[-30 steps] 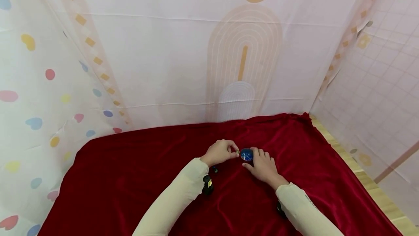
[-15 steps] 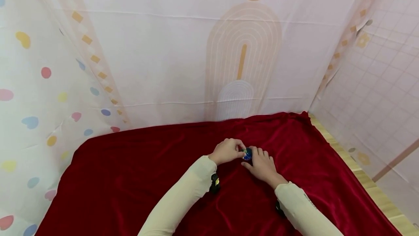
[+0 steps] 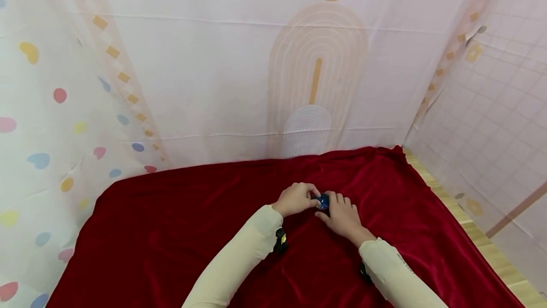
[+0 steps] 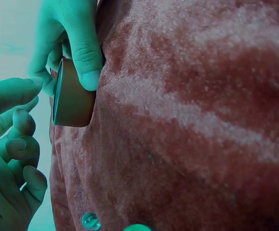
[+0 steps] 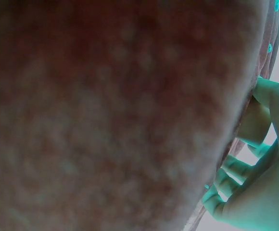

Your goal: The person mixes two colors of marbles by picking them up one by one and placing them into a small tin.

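Note:
A small round bowl (image 3: 324, 202), blue inside, sits on dark red velvet cloth (image 3: 239, 203). My right hand (image 3: 343, 216) grips it from the right; in the left wrist view the thumb (image 4: 85, 62) presses its plain outer wall. Above the bowl's left side is my left hand (image 3: 294, 200), thumb and forefinger at the opening. The left wrist view shows no object between those fingertips, and its other fingers are loosely bent. A clear glass marble (image 4: 91, 221) lies on the cloth, near a second shiny round piece (image 4: 137, 227) cut off by the frame. The bowl's contents are partly hidden.
Patterned white curtains (image 3: 213, 85) hang behind and to the left. A pale grid-patterned sheet (image 3: 491, 108) is at the right, beside a strip of light wood (image 3: 470, 232). Wrist cameras (image 3: 280, 240) are strapped under both sleeves.
My left hand has moved right to the bowl, bringing a small yellowish piece between its fingertips. That piece showed at the bowl half a second ago and is now out of sight. My right hand stays put.

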`<state>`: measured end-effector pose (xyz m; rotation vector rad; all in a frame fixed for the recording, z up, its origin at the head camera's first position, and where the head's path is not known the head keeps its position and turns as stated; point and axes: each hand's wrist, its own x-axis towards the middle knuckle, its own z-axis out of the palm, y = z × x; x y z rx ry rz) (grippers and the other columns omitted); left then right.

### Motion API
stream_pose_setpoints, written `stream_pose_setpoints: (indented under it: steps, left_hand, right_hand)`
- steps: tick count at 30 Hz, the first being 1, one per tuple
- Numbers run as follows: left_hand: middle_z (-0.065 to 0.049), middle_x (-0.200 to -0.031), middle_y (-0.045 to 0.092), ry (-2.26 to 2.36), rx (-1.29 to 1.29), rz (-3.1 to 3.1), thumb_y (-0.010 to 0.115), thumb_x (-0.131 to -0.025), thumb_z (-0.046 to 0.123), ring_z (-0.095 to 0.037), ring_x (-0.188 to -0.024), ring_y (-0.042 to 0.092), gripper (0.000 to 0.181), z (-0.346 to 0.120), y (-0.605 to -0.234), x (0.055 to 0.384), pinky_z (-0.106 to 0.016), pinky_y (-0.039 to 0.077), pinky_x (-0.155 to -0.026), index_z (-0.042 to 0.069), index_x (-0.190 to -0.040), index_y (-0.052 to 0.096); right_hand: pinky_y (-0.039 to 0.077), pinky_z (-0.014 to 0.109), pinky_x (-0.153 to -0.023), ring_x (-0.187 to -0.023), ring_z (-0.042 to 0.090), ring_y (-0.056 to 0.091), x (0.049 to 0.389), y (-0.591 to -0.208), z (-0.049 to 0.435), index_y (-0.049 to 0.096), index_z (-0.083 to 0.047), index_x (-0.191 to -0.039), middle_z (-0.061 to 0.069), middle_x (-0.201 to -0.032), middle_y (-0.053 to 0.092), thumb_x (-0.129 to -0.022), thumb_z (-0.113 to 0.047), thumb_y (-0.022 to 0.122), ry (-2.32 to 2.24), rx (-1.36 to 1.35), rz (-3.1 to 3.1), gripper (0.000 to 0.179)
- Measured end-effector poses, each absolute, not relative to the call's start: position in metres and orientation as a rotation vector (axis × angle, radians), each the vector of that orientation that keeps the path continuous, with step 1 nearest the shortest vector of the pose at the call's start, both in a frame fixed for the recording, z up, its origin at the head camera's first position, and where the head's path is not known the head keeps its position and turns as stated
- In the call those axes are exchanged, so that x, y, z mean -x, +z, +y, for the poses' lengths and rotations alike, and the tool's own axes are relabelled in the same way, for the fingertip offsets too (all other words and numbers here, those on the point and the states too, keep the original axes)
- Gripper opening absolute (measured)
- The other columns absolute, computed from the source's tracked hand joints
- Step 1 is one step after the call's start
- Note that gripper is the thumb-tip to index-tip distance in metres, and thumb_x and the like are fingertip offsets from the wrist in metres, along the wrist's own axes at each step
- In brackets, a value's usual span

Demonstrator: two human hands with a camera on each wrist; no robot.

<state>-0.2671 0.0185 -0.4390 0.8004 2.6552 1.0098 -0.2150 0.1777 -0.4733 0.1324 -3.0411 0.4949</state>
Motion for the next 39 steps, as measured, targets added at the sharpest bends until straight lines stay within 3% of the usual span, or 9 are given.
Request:
stream_pose_setpoints:
  steps: [39]
  left_hand:
    - [0.003,-0.063,0.055,1.01,-0.772,2.637,0.07,-0.089,0.023,-0.009,-0.053,0.049,0.017,-0.058,-0.44,0.249,-0.023,0.041,-0.052,0.012,-0.101,0.072]
  right_hand:
    - [0.042,0.053,-0.087,-0.113,0.039,0.048,0.213,-0.468,0.178,0.042,-0.001,-0.135,0.019,-0.126,0.053,-0.09,-0.04,0.066,0.518,-0.141,-3.056,0.064]
